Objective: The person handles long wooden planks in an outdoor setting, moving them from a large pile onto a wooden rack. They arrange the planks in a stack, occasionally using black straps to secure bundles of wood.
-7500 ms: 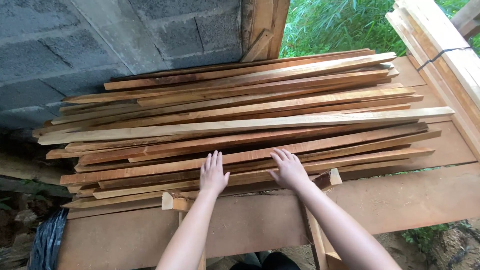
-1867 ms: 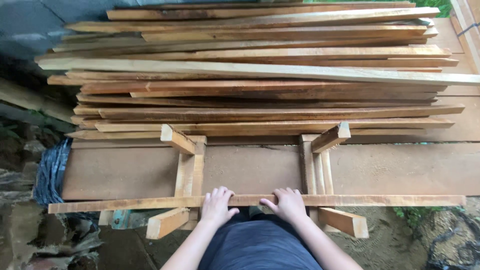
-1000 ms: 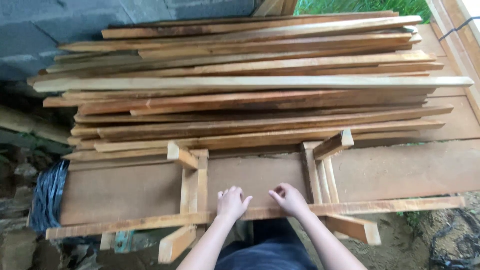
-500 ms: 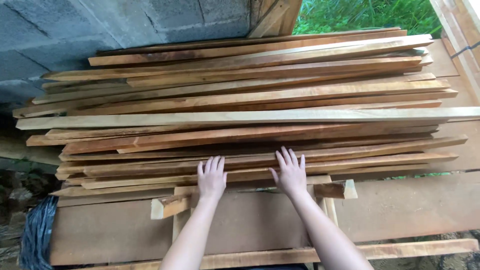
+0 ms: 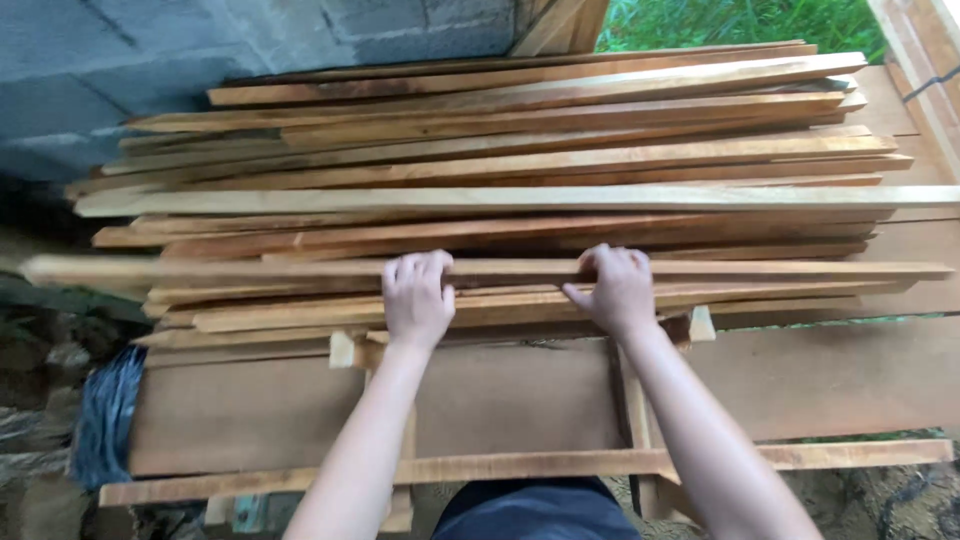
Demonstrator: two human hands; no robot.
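1. Both hands grip one long wooden slat at the near edge of the stacked timber.
2. The left hand curls over it at 9 o'clock; the right hand clasps it at 3 o'clock.
3. A single slat lies at 6 o'clock on the wooden counter, before a grey block wall.

Rough-sawn, matt wooden slats lie piled beside a coarse grey concrete-block wall.
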